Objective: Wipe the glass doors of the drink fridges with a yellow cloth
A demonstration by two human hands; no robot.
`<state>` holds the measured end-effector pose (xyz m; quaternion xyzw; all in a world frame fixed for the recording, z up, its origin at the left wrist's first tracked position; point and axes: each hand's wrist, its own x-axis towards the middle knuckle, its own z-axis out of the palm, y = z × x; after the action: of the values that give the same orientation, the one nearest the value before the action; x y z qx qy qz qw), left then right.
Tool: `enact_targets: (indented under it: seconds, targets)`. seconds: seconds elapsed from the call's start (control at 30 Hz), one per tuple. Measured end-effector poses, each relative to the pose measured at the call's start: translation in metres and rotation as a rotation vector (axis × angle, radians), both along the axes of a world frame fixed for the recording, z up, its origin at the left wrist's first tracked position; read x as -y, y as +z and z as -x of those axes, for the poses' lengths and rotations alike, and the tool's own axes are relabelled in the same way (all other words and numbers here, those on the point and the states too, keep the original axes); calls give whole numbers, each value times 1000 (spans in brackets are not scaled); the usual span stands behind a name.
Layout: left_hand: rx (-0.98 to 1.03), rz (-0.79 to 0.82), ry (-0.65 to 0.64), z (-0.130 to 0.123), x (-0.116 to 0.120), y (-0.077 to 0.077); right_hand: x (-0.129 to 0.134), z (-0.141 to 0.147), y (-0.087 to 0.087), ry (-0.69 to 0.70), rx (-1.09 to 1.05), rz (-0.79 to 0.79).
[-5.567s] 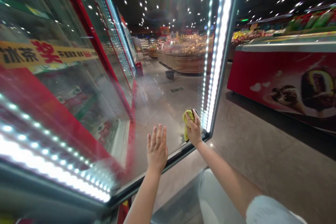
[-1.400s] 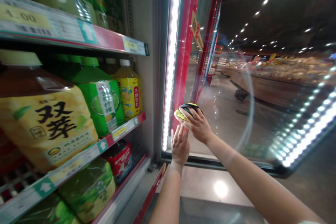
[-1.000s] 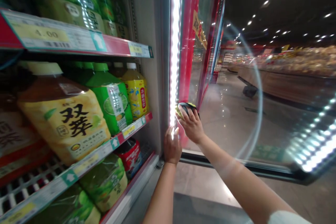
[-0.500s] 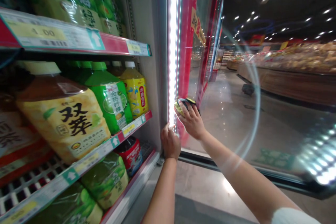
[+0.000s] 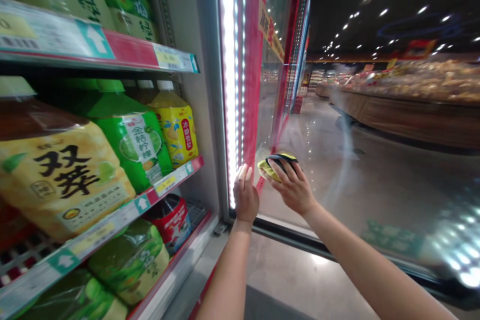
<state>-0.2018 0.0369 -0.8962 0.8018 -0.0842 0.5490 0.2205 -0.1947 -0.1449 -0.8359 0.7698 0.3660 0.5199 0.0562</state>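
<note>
Held a folded yellow-and-black cloth [image 5: 268, 171] at the door glass [image 5: 288, 135] in a curled right grip [image 5: 294, 189] and bent the seemingly empty left grip [image 5: 246, 199] loosely beside the light strip [image 5: 230, 85], apparently partway through wiping, with hazy streaks [image 5: 347, 142] uncleared at right.

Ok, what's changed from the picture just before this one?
The right hand and cloth have moved right, away from the light strip; the left hand has shifted right too. Nothing was let go: the cloth stays in the right hand, the bottles on their shelves.
</note>
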Motion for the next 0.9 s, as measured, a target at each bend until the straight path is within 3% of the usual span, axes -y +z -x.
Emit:
enact_targets:
  seconds: [0.13, 0.2, 0.43, 0.57, 0.67, 0.8, 0.9]
  targets:
    - [-32, -7, -76, -4, 2, -6, 10, 16, -33, -44, 15, -64]
    - [-22, -7, -75, -6, 5, -11, 10, 18, -38, -27, 22, -43]
    - [-36, 4, -1, -16, 15, -15, 38, 21, -11, -74, 15, -106]
    - [3, 43, 32, -22, 19, -15, 54, 28, -26, -125, 38, -158]
    - [23, 61, 3, -24, 20, -14, 43, 28, -36, -130, 36, -192]
    - [12, 76, -24, -25, 19, -11, 32, 20, -22, -60, -25, -153]
    - [1, 80, -26, -26, 19, -9, 53, 15, -15, -46, -24, -159]
